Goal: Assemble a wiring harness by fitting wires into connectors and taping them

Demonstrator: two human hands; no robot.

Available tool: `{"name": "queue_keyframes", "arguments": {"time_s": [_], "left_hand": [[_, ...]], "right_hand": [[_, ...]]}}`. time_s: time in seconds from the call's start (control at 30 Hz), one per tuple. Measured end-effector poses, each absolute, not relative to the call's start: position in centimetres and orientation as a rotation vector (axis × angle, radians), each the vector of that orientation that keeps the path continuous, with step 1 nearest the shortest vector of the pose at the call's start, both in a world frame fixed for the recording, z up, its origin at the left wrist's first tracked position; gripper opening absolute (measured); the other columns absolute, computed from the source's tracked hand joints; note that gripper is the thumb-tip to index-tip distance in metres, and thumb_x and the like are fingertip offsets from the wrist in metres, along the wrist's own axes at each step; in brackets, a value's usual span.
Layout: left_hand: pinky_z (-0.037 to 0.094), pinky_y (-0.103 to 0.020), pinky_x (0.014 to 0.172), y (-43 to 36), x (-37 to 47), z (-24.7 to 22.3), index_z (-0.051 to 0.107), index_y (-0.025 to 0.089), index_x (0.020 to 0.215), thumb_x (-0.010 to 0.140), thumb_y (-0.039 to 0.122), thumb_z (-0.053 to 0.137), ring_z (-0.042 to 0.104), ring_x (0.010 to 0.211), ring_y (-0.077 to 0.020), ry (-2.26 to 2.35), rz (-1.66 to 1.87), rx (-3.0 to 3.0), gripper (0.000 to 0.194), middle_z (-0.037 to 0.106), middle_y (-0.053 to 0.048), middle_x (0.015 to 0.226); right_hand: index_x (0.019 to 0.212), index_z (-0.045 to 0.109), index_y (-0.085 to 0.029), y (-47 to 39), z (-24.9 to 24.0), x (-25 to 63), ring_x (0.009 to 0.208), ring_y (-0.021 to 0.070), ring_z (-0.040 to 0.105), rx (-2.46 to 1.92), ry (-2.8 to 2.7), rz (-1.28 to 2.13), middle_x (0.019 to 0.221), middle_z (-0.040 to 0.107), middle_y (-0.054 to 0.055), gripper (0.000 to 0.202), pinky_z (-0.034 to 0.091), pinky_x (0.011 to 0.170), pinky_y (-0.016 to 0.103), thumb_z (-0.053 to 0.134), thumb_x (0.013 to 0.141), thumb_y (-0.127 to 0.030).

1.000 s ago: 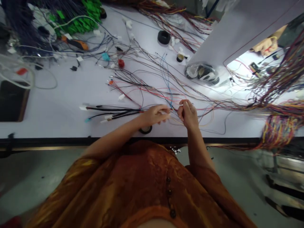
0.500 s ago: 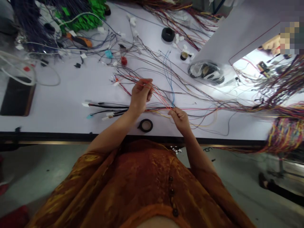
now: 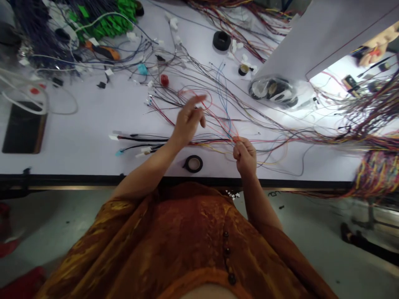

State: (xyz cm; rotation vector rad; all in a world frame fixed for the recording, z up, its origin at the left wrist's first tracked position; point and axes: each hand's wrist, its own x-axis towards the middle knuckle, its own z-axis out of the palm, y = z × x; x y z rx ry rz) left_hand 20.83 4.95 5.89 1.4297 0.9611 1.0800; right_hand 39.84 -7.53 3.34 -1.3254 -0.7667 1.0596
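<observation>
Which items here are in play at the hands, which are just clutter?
In play:
right hand pinching thin wires
left hand, fingers spread above them

Lying about:
tape roll
red connector
black ring
green connectors
dark pad

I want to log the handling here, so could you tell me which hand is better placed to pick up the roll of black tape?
Probably the left hand: its fingers are open and free, above the roll of black tape. The right hand is shut on the thin wires.
</observation>
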Motion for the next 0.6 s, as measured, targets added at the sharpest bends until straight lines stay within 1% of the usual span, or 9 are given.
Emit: {"name": "queue_keyframes", "arguments": {"time_s": [0.07, 0.13, 0.2, 0.27, 0.37, 0.43, 0.47, 0.53, 0.6], "left_hand": [[0.043, -0.027, 0.058, 6.3, 20.4, 6.6, 0.065, 0.028, 0.109, 0.101, 0.039, 0.052, 0.041, 0.051, -0.0129, 0.975, 1.209, 1.180, 0.019, 0.042, 0.005, 0.055], [0.041, -0.027, 0.053, 7.5, 19.6, 7.5, 0.066, 0.027, 0.099, 0.101, 0.035, 0.050, 0.035, 0.048, -0.0126, 0.985, 1.221, 0.942, 0.018, 0.035, 0.005, 0.052], [0.035, -0.027, 0.046, 8.7, 18.3, 8.4, 0.065, 0.025, 0.089, 0.103, 0.030, 0.045, 0.028, 0.045, -0.0122, 1.000, 1.211, 0.744, 0.026, 0.030, 0.004, 0.050], [0.028, -0.027, 0.042, 9.7, 16.7, 9.3, 0.063, 0.025, 0.081, 0.105, 0.026, 0.039, 0.023, 0.045, -0.0127, 1.020, 1.232, 0.611, 0.033, 0.027, 0.004, 0.049], [0.024, -0.025, 0.041, 10.5, 14.5, 10.0, 0.061, 0.023, 0.083, 0.108, 0.021, 0.031, 0.025, 0.046, -0.0114, 1.019, 1.254, 0.560, 0.039, 0.027, 0.004, 0.049], [0.029, -0.022, 0.045, 10.2, 13.3, 9.7, 0.060, 0.021, 0.089, 0.107, 0.018, 0.033, 0.032, 0.049, -0.0087, 1.010, 1.279, 0.597, 0.033, 0.034, 0.006, 0.049], [0.033, -0.020, 0.048, 9.8, 12.7, 9.3, 0.059, 0.021, 0.092, 0.106, 0.017, 0.039, 0.038, 0.051, -0.0076, 1.023, 1.310, 0.642, 0.025, 0.041, 0.007, 0.050], [0.038, -0.020, 0.053, 8.4, 11.2, 8.4, 0.059, 0.024, 0.095, 0.097, 0.021, 0.061, 0.049, 0.057, -0.0072, 1.091, 1.398, 0.805, 0.004, 0.056, 0.010, 0.054], [0.039, -0.022, 0.053, 6.5, 9.3, 7.4, 0.062, 0.025, 0.090, 0.085, 0.032, 0.077, 0.056, 0.061, -0.0079, 1.193, 1.477, 1.028, 0.018, 0.063, 0.012, 0.059]], "right_hand": [[0.092, 0.060, -0.022, -7.2, 3.6, 39.9, 0.043, 0.0061, 0.013, -1.298, -0.703, 1.026, 0.051, 0.021, -0.013, 0.022, 0.011, 0.042, 0.023, 0.065, 0.085, -0.043], [0.088, 0.052, -0.024, -6.9, 3.8, 40.6, 0.042, 0.0062, 0.011, -1.307, -0.623, 0.965, 0.051, 0.018, -0.013, 0.023, 0.012, 0.041, 0.023, 0.064, 0.086, -0.044], [0.086, 0.047, -0.025, -6.8, 3.8, 41.7, 0.041, 0.0062, 0.008, -1.326, -0.536, 0.899, 0.051, 0.016, -0.014, 0.027, 0.010, 0.040, 0.023, 0.064, 0.084, -0.045], [0.086, 0.044, -0.025, -6.8, 3.6, 42.8, 0.041, 0.0062, 0.009, -1.345, -0.493, 0.844, 0.052, 0.016, -0.014, 0.030, 0.010, 0.039, 0.023, 0.065, 0.081, -0.046], [0.089, 0.044, -0.026, -7.0, 3.4, 43.6, 0.041, 0.0059, 0.016, -1.375, -0.512, 0.816, 0.054, 0.022, -0.013, 0.032, 0.013, 0.039, 0.021, 0.066, 0.081, -0.047], [0.090, 0.044, -0.026, -7.1, 3.3, 43.7, 0.042, 0.0058, 0.020, -1.399, -0.538, 0.824, 0.056, 0.027, -0.013, 0.033, 0.015, 0.040, 0.021, 0.068, 0.080, -0.046], [0.090, 0.043, -0.026, -7.1, 3.2, 43.7, 0.042, 0.0058, 0.020, -1.414, -0.554, 0.827, 0.056, 0.029, -0.013, 0.033, 0.015, 0.040, 0.021, 0.067, 0.080, -0.046], [0.090, 0.042, -0.026, -7.2, 3.2, 43.8, 0.043, 0.0060, 0.022, -1.456, -0.600, 0.799, 0.056, 0.032, -0.012, 0.031, 0.017, 0.041, 0.020, 0.066, 0.082, -0.044], [0.091, 0.039, -0.026, -7.3, 3.4, 44.1, 0.046, 0.0064, 0.027, -1.523, -0.687, 0.744, 0.060, 0.038, -0.011, 0.028, 0.020, 0.042, 0.020, 0.062, 0.086, -0.042]]}}
